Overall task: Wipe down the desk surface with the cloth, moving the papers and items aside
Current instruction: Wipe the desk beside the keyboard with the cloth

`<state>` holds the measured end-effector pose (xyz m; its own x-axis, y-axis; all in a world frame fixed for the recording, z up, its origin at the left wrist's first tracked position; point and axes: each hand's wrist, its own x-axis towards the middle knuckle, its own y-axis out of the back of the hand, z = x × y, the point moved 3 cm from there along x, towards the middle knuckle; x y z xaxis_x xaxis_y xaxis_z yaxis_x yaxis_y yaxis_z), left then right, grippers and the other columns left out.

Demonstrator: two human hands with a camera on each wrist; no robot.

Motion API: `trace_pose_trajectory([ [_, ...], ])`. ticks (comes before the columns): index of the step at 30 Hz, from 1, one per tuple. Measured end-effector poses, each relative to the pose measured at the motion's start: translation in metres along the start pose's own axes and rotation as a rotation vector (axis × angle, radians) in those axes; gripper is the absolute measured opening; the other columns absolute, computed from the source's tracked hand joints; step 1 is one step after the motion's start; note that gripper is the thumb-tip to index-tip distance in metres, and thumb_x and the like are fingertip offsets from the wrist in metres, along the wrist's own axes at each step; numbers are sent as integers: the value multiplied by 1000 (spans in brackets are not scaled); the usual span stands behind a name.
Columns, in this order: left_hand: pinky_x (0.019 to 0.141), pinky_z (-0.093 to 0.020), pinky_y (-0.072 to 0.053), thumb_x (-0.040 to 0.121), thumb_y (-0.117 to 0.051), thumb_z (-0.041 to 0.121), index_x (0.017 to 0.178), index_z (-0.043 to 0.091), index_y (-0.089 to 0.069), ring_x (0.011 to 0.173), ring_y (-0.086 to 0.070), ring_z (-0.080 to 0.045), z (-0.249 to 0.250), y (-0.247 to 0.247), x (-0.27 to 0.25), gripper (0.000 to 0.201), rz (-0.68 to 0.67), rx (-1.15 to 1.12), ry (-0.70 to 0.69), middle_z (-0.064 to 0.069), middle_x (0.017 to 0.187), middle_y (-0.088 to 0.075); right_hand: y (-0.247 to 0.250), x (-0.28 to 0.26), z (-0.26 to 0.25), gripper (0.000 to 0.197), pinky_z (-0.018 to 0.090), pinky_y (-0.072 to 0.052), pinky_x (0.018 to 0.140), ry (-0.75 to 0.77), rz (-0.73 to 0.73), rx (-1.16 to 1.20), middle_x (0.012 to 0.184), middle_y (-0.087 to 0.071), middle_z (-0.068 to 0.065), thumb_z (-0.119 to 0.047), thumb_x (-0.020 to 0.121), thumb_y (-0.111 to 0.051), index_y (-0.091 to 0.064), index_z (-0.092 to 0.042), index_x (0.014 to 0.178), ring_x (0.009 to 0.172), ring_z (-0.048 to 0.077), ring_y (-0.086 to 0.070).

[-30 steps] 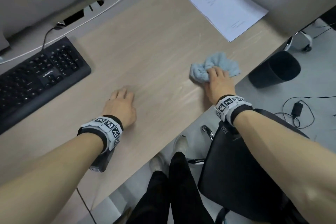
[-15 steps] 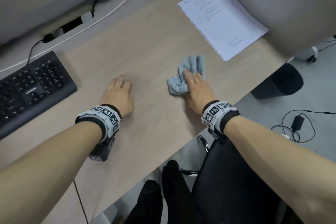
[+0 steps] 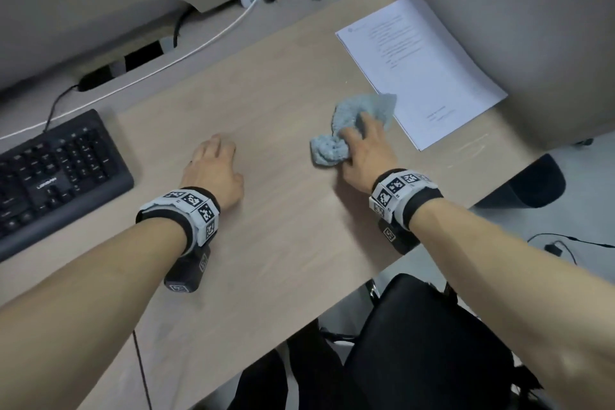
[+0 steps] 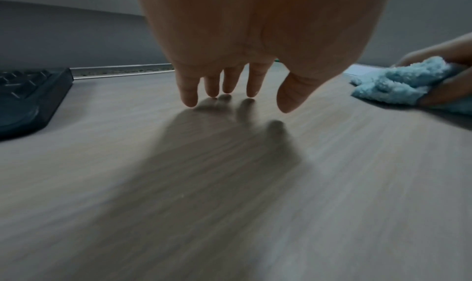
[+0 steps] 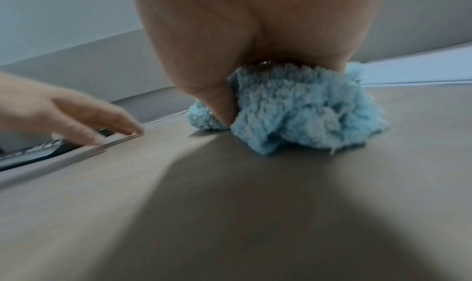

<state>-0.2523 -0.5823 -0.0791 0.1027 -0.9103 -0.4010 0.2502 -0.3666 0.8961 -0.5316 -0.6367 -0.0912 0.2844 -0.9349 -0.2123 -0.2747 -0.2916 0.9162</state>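
Right hand (image 3: 362,156) presses the bunched blue cloth (image 3: 346,130) onto the desk (image 3: 266,243), thumb tucked into its folds. Left hand (image 3: 213,170) beside it: fingers straight, tips touching wood, holding nothing. Beyond the cloth, touching its far edge: papers (image 3: 426,70).

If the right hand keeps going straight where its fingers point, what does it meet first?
Probably the papers: the right hand, pressing the cloth, points up-right at their near edge, which the cloth already touches or overlaps.
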Motion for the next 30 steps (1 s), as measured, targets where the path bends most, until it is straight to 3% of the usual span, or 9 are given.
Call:
trace_pose_trajectory([
  [2,116,-45,-27,84,-56,28,143,14,-36,144,-21,-34,-2,-1,4,64,-22,22,6,-12,159,-22,8,24,2,54,46,-27,117,-40,-46,15,157,-13,23,-19,69,-61,-54,-17,122,141,43,-23],
  [5,113,-45,-31,84,-54,36,142,15,-36,143,-23,-32,-4,-2,4,64,-23,73,-3,-9,158,-26,12,57,-13,60,42,-20,120,-51,-148,-29,153,-23,21,-23,72,-62,-45,-12,128,143,38,-20],
  [10,111,-42,-34,85,-54,43,141,21,-39,143,-25,-27,-10,4,6,63,-27,97,-30,-2,158,-28,8,66,-33,70,47,-30,115,52,-137,15,144,-38,15,-17,72,-60,-36,-8,137,139,33,-29],
  [13,112,-42,-35,85,-54,45,143,24,-39,143,-25,-25,-14,7,6,63,-26,100,-46,0,158,-28,12,62,-13,79,49,-26,117,35,-159,-56,154,-28,17,-20,75,-60,-29,-11,147,144,37,-21],
  [17,110,-42,-37,85,-52,47,143,24,-38,143,-25,-24,-12,5,2,63,-23,127,-45,2,158,-27,22,86,-19,76,47,-21,119,-68,-155,-49,153,-22,18,-25,74,-61,-32,-16,143,144,38,-16],
  [22,112,-42,-34,85,-51,49,144,25,-35,145,-22,-25,-8,5,3,66,-40,120,-30,0,160,-24,4,56,-40,82,47,-22,120,81,-228,-85,159,-17,14,-18,73,-61,-28,-13,148,148,34,-12],
  [27,116,-40,-28,85,-52,48,147,24,-32,145,-21,-27,-10,5,4,69,-72,118,-27,-2,161,-21,25,84,-27,85,44,-10,123,-157,-196,-51,162,-7,19,-24,81,-61,-17,-8,152,149,37,-5],
  [30,117,-40,-25,85,-51,49,147,24,-31,146,-20,-27,-8,4,5,70,-80,122,-21,-4,161,-20,16,76,-31,86,44,-13,123,-159,-195,-112,161,-7,21,-23,80,-61,-16,-7,152,149,38,-5],
])
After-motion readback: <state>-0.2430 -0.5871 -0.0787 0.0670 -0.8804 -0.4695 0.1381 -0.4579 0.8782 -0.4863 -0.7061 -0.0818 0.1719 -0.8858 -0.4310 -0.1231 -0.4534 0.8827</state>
